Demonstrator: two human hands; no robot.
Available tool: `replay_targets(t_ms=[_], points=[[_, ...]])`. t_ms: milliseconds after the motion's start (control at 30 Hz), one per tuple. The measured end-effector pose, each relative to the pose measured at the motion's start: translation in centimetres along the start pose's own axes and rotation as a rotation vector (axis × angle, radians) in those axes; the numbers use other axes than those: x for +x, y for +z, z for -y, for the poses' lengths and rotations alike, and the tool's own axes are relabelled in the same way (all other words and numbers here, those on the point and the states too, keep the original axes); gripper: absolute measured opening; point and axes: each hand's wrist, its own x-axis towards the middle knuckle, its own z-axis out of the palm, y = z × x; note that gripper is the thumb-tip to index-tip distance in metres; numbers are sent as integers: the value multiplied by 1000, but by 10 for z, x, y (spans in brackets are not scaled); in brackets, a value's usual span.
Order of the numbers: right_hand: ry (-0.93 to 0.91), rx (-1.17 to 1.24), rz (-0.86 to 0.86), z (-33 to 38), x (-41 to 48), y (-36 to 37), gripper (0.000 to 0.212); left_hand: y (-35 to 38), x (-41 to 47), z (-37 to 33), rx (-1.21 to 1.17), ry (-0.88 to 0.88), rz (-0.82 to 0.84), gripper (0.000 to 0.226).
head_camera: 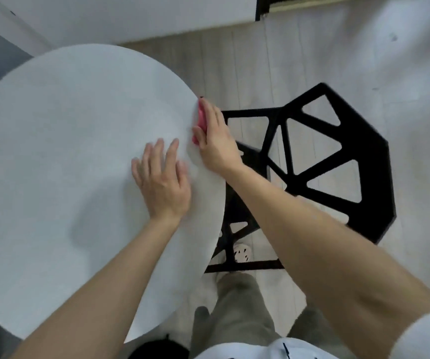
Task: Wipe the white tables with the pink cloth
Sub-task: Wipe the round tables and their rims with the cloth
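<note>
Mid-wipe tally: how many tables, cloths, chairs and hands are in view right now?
Tables: 1, white table
Cloths: 1, pink cloth, at the table's edge under the right hand
Chairs: 1, black chair
Hands: 2, left hand flat on the table, right hand
Total: 5

A café-like or home dining corner (hard to tell which): round white table (53, 151), black cut-out chair (364, 151), pale plank floor (312, 60), white wall (105, 16).
</note>
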Motion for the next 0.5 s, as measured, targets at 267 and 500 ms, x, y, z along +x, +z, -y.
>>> replay_targets(t_ms=[267, 500], points=[[-49, 186, 189, -33, -48, -22, 71, 31, -4, -39, 155, -261, -37, 50], [-163, 164, 371, 13, 143, 2, 63, 26, -3, -40, 176, -242, 17, 51]])
